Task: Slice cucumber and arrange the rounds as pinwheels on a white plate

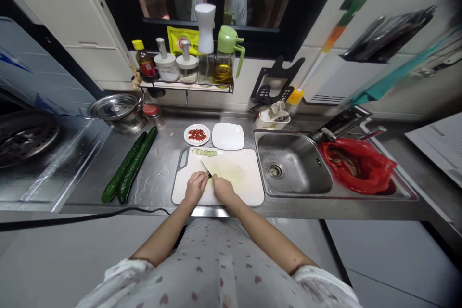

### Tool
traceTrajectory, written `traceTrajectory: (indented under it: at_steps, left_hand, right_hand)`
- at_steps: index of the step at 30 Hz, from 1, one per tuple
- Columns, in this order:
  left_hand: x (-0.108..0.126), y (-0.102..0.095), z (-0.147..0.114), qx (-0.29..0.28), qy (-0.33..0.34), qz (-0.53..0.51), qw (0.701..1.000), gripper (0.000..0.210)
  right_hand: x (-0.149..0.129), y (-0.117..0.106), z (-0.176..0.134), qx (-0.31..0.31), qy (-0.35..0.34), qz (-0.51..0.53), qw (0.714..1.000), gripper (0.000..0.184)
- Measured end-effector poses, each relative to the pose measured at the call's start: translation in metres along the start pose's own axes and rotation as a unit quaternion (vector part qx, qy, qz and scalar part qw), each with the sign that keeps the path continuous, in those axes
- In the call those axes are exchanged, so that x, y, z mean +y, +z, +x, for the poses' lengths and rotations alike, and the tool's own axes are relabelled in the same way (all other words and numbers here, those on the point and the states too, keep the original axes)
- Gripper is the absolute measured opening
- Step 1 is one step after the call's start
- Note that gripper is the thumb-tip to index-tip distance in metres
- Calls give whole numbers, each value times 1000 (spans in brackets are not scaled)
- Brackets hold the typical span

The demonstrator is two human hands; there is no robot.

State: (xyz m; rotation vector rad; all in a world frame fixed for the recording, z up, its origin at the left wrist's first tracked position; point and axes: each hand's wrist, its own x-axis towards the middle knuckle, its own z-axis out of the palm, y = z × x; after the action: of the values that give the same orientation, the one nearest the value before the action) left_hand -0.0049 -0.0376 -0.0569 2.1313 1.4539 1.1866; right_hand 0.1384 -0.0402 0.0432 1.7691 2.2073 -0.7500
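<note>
Nearest us, our heart-patterned garment (202, 260) reaches up to the front edge of the steel counter (155, 173). Just behind that edge lies the white cutting board (241, 183). Over its near half, our right hand (223, 188) is wrapped around the handle of the knife (205, 167), whose blade points toward the board's far-left corner. Our left hand (196, 186) has its fingers bent in beside the knife; we cannot tell whether they pinch anything. Left of the board, two whole cucumbers (135, 166) lie side by side, near ends toward the counter's front edge. Pale green slices (204, 153) form a row along the board's far edge, close to its far-left corner. Beside the right edge we see the sink (306, 163). Beyond the far edge, a round plate (187, 134) carries red pieces (197, 135), with a square white plate (228, 136) just beside it. Toward the counter's back edge, at left, we have a red-lidded jar (153, 114) and a steel pot (128, 122)
</note>
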Motion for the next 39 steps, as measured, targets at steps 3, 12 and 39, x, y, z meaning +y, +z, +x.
traceTrajectory:
  at_steps: [3, 12, 39]
  left_hand:
    - [0, -1, 1, 1, 4, 5, 1000, 21]
    - [2, -1, 1, 5, 9, 13, 1000, 21]
    - [-1, 1, 0, -11, -22, 12, 1000, 22]
  right_hand:
    - [-2, -2, 1, 3, 4, 5, 1000, 36]
    - [3, 4, -11, -1, 12, -9, 1000, 36]
    - [-7, -2, 7, 7, 8, -12, 1000, 36]
